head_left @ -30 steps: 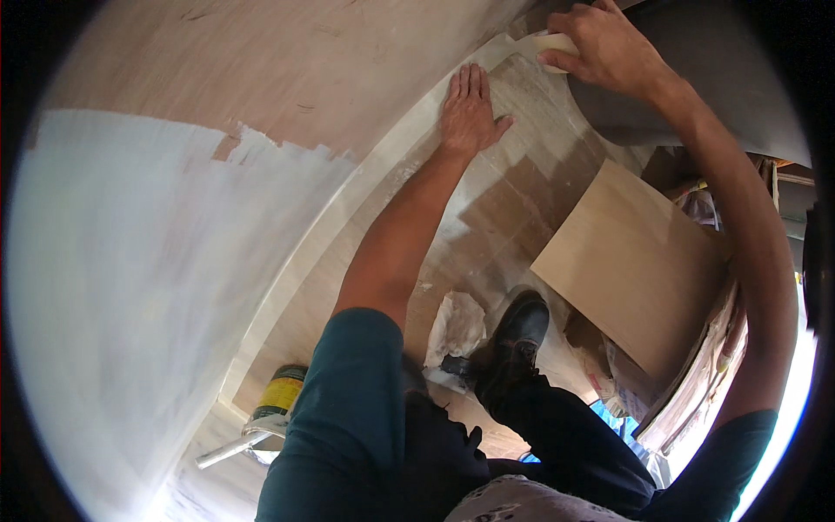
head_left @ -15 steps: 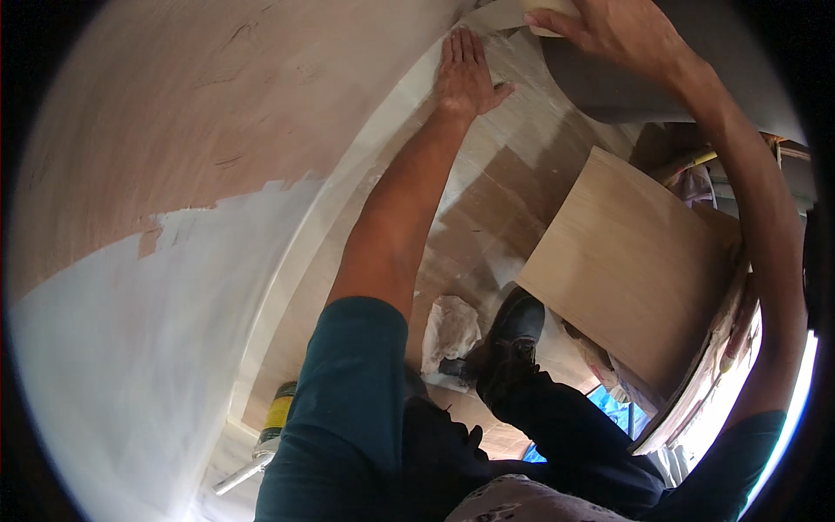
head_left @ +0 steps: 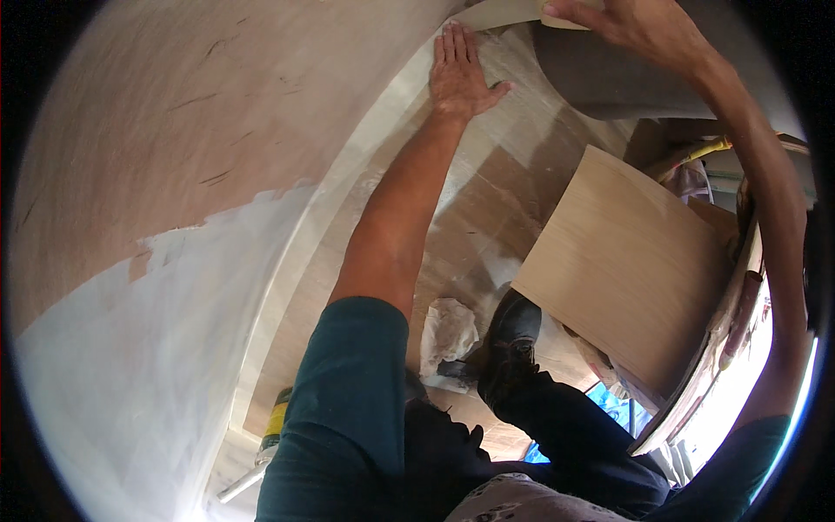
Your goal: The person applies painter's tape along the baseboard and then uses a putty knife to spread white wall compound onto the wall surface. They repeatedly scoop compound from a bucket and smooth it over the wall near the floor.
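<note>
My left hand (head_left: 461, 83) lies flat with its fingers stretched along the wide pale tape strip (head_left: 383, 113), where the wall meets the wooden floor. At the top edge my right hand (head_left: 644, 35) is closed around a roll of masking tape (head_left: 567, 21), its thumb on the near side. A free length of tape (head_left: 500, 12) runs from the roll leftward to just beyond my left fingertips. Part of the roll is cut off by the picture's edge. The curved wall (head_left: 174, 113) beside my left arm is brownish above, with white plaster or paint (head_left: 139, 383) lower down.
A plywood panel (head_left: 626, 270) leans at the right, near my shoe (head_left: 515, 322). Crumpled white material (head_left: 450, 329) lies on the floor. A yellow-banded can (head_left: 277, 418) and a pale handle (head_left: 243, 483) are at lower left. Upper right is a dark grey rounded object (head_left: 644, 87).
The right hand has shifted slightly right with the tape roll, and more of the free tape shows. My left hand has slid a little toward the wall, still flat.
</note>
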The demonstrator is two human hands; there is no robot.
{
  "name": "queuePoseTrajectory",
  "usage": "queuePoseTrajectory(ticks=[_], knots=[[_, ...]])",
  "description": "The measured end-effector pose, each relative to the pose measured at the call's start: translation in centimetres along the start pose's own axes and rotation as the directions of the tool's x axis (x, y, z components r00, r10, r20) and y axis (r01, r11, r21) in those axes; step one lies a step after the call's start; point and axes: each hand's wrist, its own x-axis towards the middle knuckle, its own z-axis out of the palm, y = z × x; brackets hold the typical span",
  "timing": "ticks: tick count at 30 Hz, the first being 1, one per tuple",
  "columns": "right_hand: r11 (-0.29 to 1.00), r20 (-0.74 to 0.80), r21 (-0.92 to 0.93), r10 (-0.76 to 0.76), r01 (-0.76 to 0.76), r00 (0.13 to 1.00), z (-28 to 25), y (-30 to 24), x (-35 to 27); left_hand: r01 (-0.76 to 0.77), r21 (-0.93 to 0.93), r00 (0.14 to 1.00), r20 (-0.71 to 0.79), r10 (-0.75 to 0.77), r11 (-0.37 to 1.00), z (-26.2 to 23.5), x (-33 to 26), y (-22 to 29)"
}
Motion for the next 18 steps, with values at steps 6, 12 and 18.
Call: queuePoseTrajectory(ticks=[6, 12, 18], knots=[[0.997, -0.001, 0.0, -0.075, 0.075, 0.997, 1.2, 0.8, 0.6, 0.023, 0.075, 0.999, 0.048, -0.027, 0.997, -0.2, 0.3, -0.2], [1.0, 0.09, 0.008, -0.019, 0.018, 0.996, 1.6, -0.3, 0.8, 0.051, 0.101, 0.984, 0.167, -0.068, 0.994, -1.0, 1.0, 0.4], [1.0, 0.14, -0.022, -0.015, 0.018, 0.99, 2.4, -1.4, 2.2, 0.018, 0.052, 0.987, 0.161, -0.027, 0.998, -1.1, 1.9, -0.9]])
